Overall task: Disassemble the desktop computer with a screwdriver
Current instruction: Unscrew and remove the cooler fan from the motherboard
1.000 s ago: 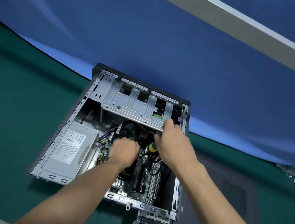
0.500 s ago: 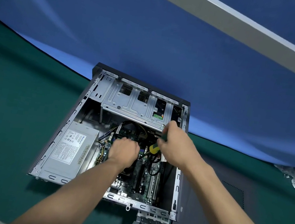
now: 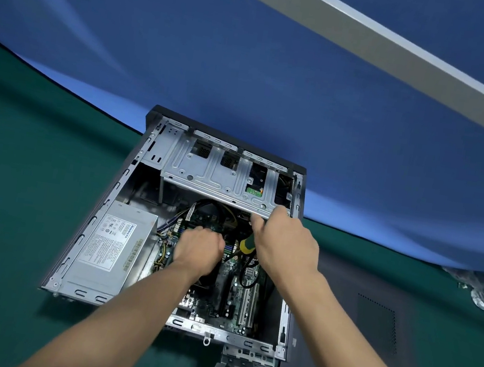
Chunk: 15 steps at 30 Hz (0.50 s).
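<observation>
The computer (image 3: 178,230) lies open on its side on the green table (image 3: 17,182), in the middle of the frame, its drive cage (image 3: 220,177) at the upper edge and the power supply (image 3: 113,246) at the left.

The right hand (image 3: 285,245) is curled around the screwdriver (image 3: 247,244); only the yellow-and-green handle end shows, at the hand's left edge. Its fingertips (image 3: 274,211) reach up to the lower lip of the cage. The shaft and tip are hidden, so the tool's long axis can only be judged: it seems to run from the handle up and to the right, toward the cage's lower right corner.

The left hand (image 3: 198,250) sits lower left of the handle, close beside it, its grip curled down over the board (image 3: 235,288); what it holds, if anything, I cannot tell.

Any screw on that cage lip lies nearer the right hand, just above its grip.
</observation>
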{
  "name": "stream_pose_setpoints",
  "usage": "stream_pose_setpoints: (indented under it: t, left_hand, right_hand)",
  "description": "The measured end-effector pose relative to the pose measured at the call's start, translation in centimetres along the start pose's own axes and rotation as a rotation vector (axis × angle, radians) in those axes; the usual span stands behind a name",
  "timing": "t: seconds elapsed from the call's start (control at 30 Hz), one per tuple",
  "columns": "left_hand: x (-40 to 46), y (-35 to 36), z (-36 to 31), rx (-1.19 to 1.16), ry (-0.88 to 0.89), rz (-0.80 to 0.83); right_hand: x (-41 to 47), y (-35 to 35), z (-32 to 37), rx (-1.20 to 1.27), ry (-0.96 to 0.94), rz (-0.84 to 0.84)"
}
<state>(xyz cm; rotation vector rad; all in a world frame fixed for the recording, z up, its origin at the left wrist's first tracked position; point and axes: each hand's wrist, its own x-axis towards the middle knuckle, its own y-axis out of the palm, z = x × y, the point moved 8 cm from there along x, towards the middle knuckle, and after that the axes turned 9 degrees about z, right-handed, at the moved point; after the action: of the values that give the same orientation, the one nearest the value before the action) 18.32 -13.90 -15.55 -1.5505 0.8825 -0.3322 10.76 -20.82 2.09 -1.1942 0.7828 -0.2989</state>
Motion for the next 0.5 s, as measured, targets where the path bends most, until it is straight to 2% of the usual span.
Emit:
stream_pose_setpoints:
  t: [0.1,0.23,0.37,0.5]
  left_hand:
    - [-0.1,-0.1,-0.1,0.021,0.003,-0.004]
    - [0.1,0.0,0.0,0.014,0.006,-0.005]
    - [0.1,0.0,-0.1,0.026,-0.001,-0.004]
    - [0.1,0.0,0.0,0.028,-0.008,0.006]
  right_hand:
    - [0.4,0.7,0.7,0.14,-0.079,0.17]
    - [0.3,-0.4,-0.2,-0.087,0.031,0.056]
    - [0.2,0.4,0.7,0.054,-0.109,0.164]
    - [-0.1,-0.4,-0.2,-0.107,0.013,0.027]
